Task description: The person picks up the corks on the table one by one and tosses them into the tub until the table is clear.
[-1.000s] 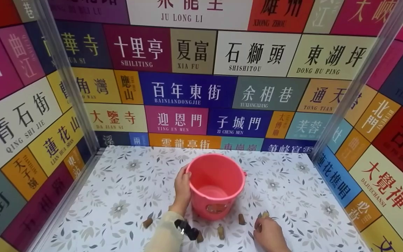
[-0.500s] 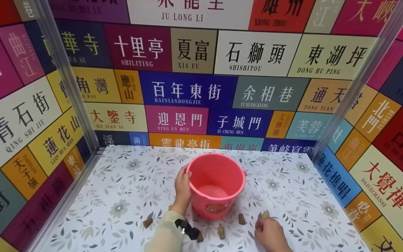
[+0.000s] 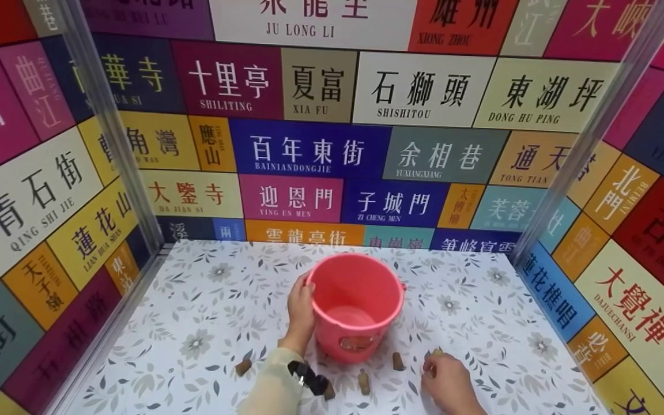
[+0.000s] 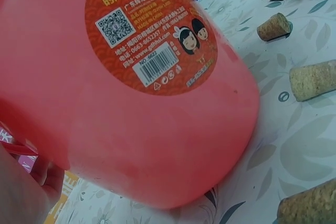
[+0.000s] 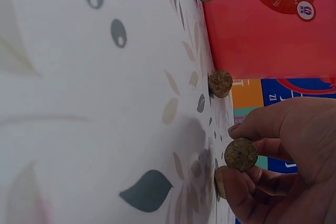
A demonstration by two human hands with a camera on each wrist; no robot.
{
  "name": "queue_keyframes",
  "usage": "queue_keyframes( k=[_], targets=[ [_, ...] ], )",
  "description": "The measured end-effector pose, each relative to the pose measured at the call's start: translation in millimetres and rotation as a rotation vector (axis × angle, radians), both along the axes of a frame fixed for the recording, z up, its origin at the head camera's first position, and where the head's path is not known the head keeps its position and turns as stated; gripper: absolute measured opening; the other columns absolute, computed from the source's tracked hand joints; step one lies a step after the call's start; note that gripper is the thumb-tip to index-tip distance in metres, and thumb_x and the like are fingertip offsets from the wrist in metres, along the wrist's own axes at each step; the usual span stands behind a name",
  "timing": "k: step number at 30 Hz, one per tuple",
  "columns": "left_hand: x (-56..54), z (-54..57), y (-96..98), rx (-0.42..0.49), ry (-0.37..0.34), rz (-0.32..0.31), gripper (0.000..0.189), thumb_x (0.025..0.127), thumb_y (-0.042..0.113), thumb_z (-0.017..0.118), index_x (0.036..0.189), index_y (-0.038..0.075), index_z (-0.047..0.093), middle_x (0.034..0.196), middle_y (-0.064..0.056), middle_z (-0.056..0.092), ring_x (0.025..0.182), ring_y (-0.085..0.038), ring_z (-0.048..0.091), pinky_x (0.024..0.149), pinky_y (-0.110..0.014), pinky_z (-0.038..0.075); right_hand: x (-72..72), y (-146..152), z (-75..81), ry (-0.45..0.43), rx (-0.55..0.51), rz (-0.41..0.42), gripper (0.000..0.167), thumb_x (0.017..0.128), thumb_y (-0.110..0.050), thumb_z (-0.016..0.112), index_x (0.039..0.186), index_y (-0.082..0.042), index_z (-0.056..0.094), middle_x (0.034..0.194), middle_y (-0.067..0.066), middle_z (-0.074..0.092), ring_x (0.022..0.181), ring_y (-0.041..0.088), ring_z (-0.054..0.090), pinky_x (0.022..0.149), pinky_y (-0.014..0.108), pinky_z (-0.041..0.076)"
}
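Nearest, loose corks (image 3: 365, 382) lie on the leaf-print worktop (image 3: 193, 311). The right hand (image 3: 450, 380) has its grip pinching a cork stopper (image 5: 241, 155) between thumb and fingers. Beyond, the left hand (image 3: 300, 308) grips the side of a pink plastic bucket (image 3: 329, 334) standing mid-worktop, before a wall of Chinese signs (image 3: 309, 148).

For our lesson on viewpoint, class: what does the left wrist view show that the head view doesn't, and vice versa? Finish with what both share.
Only the left wrist view shows a readable QR code and barcode on the label.

Only the head view shows the floor inside the pink bucket and the pale left sleeve with its black band.

Both share the bucket, several corks, the left hand, the right hand and the leaf-patterned tabletop.
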State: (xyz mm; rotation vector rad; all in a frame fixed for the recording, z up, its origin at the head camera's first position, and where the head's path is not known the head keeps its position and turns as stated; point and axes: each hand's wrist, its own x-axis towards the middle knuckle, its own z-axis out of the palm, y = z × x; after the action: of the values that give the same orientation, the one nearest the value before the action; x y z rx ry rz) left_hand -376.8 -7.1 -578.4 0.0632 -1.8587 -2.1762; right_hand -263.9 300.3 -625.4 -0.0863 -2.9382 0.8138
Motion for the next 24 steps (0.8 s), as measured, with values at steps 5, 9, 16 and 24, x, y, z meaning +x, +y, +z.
queue_keyframes(
  k=[5, 9, 16, 24],
  targets=[
    [0.9, 1.2, -0.4, 0.004, -0.014, -0.007, 0.044, 0.107, 0.013, 0.044, 0.147, 0.003, 0.06, 0.15, -0.019, 0.063, 0.139, -0.037, 0.059, 0.119, -0.053, 0.048, -1.1, -1.6, 7.8, 0.001, -0.01, 0.002, 0.008, 0.077, -0.005, 0.073, 0.079, -0.012, 0.069, 0.074, -0.001, 0.058, 0.068, 0.015, 0.05, 0.062, 0.031, 0.042],
    [-0.2, -0.8, 0.4, 0.003, -0.012, -0.004, 0.044, 0.107, 0.011, 0.044, 0.146, 0.001, 0.06, 0.15, -0.02, 0.063, 0.138, -0.037, 0.06, 0.118, -0.054, 0.048, -1.7, -0.6, 14.2, 0.035, 0.017, 0.001, 0.009, 0.075, -0.006, 0.075, 0.078, -0.012, 0.07, 0.073, -0.001, 0.057, 0.067, 0.014, 0.049, 0.062, 0.031, 0.042],
    [-2.0, -0.9, 1.6, 0.002, -0.022, -0.002, 0.044, 0.107, 0.012, 0.043, 0.146, 0.002, 0.061, 0.149, -0.019, 0.063, 0.138, -0.036, 0.06, 0.118, -0.053, 0.049, -7.4, 0.2, 29.1, 0.044, 0.017, -0.032, 0.006, 0.077, -0.009, 0.075, 0.079, -0.012, 0.071, 0.076, 0.0, 0.058, 0.068, 0.016, 0.051, 0.063, 0.033, 0.042],
    [-2.9, -1.0, 1.6, -0.01, -0.041, 0.004, 0.044, 0.107, 0.014, 0.045, 0.146, 0.004, 0.061, 0.15, -0.017, 0.064, 0.139, -0.034, 0.06, 0.119, -0.051, 0.049, -18.4, -3.8, 54.5, 0.013, -0.011, -0.068, 0.012, 0.081, -0.014, 0.076, 0.093, -0.01, 0.075, 0.088, 0.004, 0.066, 0.08, 0.02, 0.06, 0.071, 0.039, 0.051]
  ],
)
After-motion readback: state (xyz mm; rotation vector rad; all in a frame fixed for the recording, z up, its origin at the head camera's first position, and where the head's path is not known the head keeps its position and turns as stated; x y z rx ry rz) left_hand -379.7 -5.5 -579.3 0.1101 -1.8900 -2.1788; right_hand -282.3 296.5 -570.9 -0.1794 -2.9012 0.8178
